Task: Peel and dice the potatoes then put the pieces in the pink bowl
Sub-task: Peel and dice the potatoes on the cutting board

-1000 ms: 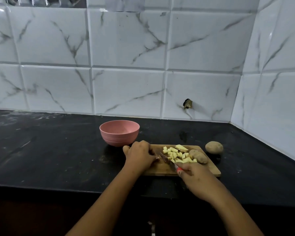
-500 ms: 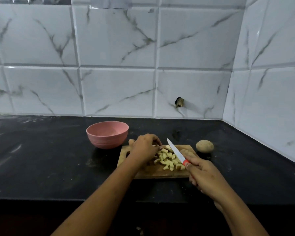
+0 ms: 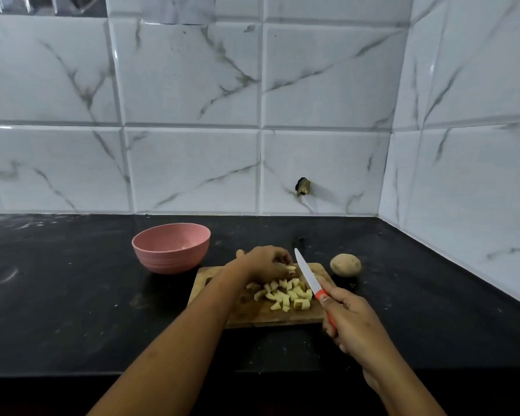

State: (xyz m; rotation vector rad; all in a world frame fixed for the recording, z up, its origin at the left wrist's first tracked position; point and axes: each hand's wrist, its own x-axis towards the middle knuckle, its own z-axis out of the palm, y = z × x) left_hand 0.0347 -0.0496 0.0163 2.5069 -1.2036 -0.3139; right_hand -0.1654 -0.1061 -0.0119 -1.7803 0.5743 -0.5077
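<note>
Two bare hands work over a wooden cutting board (image 3: pixel 282 318) that lies on a black surface (image 3: pixel 87 295), in front of a wall of white marbled tiles (image 3: pixel 192 85).

The left hand (image 3: pixel 263 262) reaches across the far part of the board with its back upward. Its fingers are curled down and pinch a few of the pale potato pieces (image 3: pixel 285 292) at the far edge of the heap, and one piece shows at the fingertips. The remaining pieces lie in a loose pile on the middle of the board, just nearer the camera than this hand.

The right hand (image 3: pixel 351 322) grips the red handle of a knife (image 3: pixel 308 273), with the thumb laid along the top of the handle. The white blade is raised clear of the board and points away and slightly to the left. It passes over the right side of the pile, and its tip stands just to the right of the left hand's fingertips.

A whole unpeeled potato (image 3: pixel 345 264) rests on the surface just beside the far right corner of the board. The pink bowl (image 3: pixel 171 247) stands upright on the surface near the far left corner of the board, to the left of the left hand. A small dark fitting (image 3: pixel 303 186) is set in the wall tile above the board.
</note>
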